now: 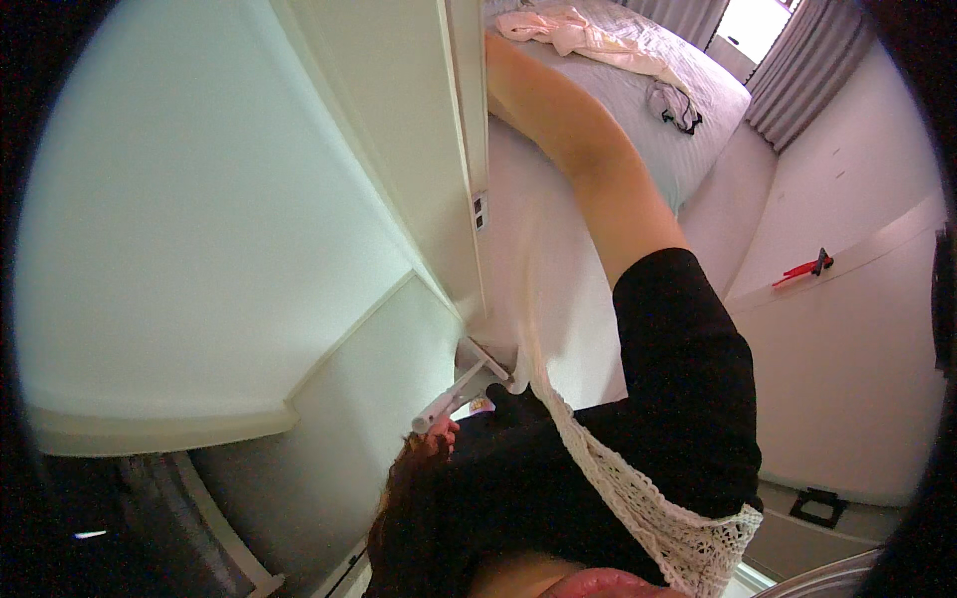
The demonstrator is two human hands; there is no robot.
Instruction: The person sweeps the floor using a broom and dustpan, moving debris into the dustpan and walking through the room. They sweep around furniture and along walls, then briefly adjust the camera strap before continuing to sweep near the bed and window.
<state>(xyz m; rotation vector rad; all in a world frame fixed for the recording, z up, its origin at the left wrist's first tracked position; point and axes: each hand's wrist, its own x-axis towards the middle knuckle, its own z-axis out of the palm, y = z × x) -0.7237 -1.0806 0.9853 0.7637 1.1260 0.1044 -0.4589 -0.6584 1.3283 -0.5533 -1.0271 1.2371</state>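
My left hand (441,435) is low and left of centre, beside hanging dark hair. Its fingers are around the pale handle of a white tool with a T-shaped head (451,400), which cannot be named more exactly. My right arm (598,142) bends forward out of a black sleeve and passes behind the edge of a white door or frame (469,112). That edge hides my right hand, so what it touches is not seen. An off-white open-knit strap or fabric (613,467) hangs across my black top (516,478), blurred at its upper end.
A metal latch plate (480,211) is set in the door or frame edge. Behind my arm is a bed (710,97) with pink cloth (583,34) on it. Grey curtains (811,67) flank a window. A red item with a dark part (804,269) is against the white surface at right.
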